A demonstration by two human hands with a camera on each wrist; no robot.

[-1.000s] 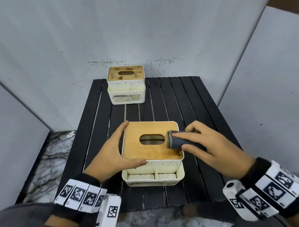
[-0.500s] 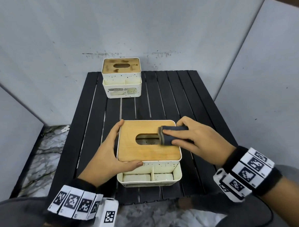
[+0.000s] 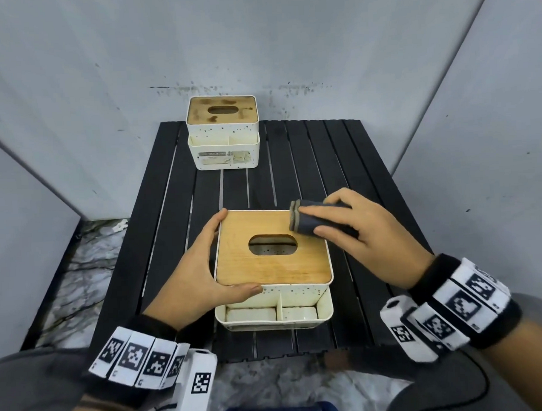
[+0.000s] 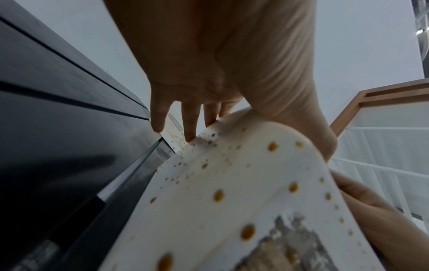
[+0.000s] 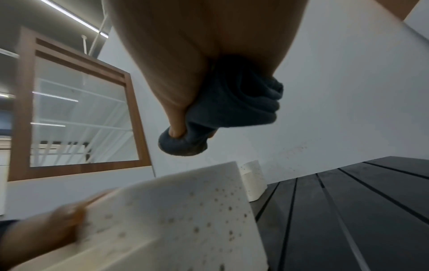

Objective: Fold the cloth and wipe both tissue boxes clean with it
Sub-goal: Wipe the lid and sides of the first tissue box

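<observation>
Slatted table (image 3: 340,177), cloth (image 3: 309,224) at near box (image 3: 266,269)

The far tissue box (image 3: 223,136) label (image 3: 217,153) apparently reads "TISSUE BOX".

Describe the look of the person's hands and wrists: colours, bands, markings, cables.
The left hand and right hand are bare. The left wristband and right wristband are black, ringed with white blocks printed with black square codes. A white boxy unit with another code sits at each wrist; thin black cables trail below.

Both hands are forward: left hand (image 3: 201,270) spread straight-fingered (thumb splayed wide), right hand (image 3: 369,236) curled round the cloth (image 3: 307,224).
</observation>
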